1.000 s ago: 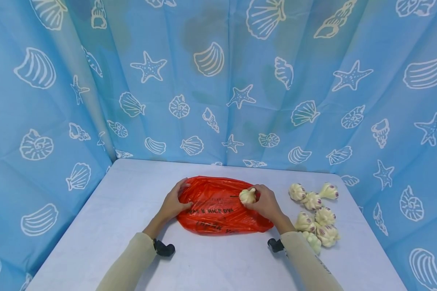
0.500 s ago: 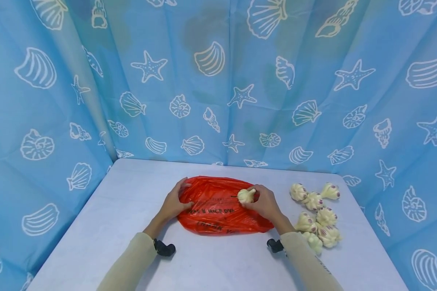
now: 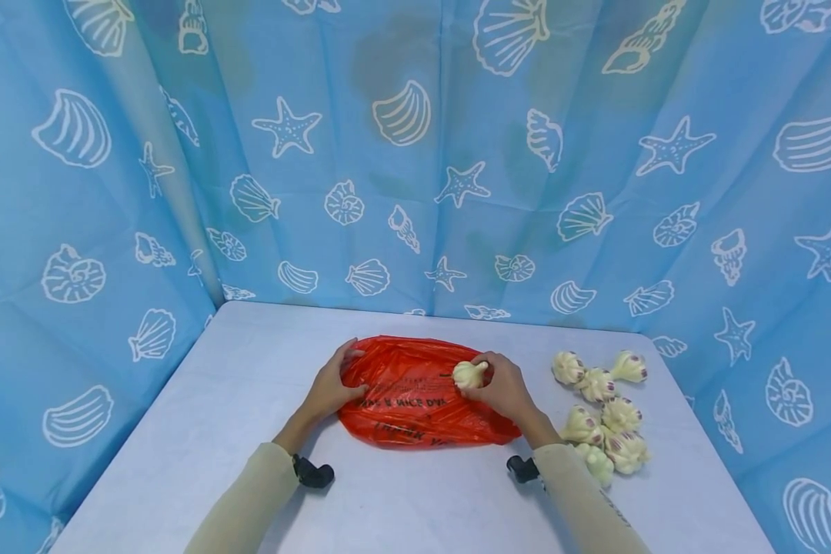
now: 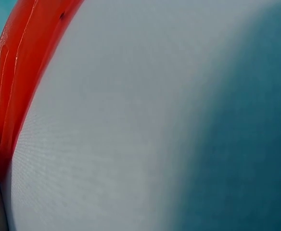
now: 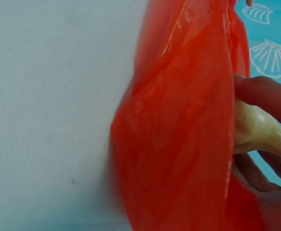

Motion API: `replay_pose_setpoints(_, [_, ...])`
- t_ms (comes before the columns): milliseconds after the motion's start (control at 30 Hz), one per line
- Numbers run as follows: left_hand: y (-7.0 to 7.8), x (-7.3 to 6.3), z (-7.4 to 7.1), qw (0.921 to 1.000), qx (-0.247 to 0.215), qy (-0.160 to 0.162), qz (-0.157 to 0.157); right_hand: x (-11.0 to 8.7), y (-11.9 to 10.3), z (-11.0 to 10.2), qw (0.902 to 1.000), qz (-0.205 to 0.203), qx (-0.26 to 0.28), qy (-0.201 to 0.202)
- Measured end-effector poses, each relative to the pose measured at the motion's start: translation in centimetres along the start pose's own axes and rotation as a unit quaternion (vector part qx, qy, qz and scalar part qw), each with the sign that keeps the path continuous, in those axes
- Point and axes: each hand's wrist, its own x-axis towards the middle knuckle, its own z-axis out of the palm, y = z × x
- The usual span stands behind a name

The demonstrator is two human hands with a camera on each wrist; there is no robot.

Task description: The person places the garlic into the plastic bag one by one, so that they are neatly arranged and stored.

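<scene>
A red plastic bag (image 3: 405, 415) with black printed lettering lies in the middle of the table in the head view. My left hand (image 3: 330, 387) holds its left side, thumb and fingers spread around the edge. Over the bag's right part, my right hand (image 3: 502, 390) grips a pale garlic bulb (image 3: 468, 375) whose stem points up to the right. The right wrist view shows that garlic bulb (image 5: 256, 127) between thumb and fingers, partly hidden behind the bag's red film (image 5: 179, 130). In the left wrist view the bag (image 4: 22, 72) runs along the left edge.
To the right of the bag, several garlic bulbs (image 3: 620, 415) with purple marks sit in a loose cluster, near my right forearm. The white table (image 3: 402, 500) ends at a blue shell-print curtain (image 3: 402, 177) behind and at both sides.
The garlic bulb in my right hand has shifted slightly left over the bag, then stays almost still. My left hand keeps its place on the bag.
</scene>
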Motion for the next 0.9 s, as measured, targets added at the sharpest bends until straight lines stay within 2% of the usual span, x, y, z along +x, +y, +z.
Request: replay_pose_setpoints(900, [-0.36,0.11,0.16,1.0,0.003,0.002,-0.003,0.14,-0.11,0.49,0.9999,0.002,-0.011,0.002])
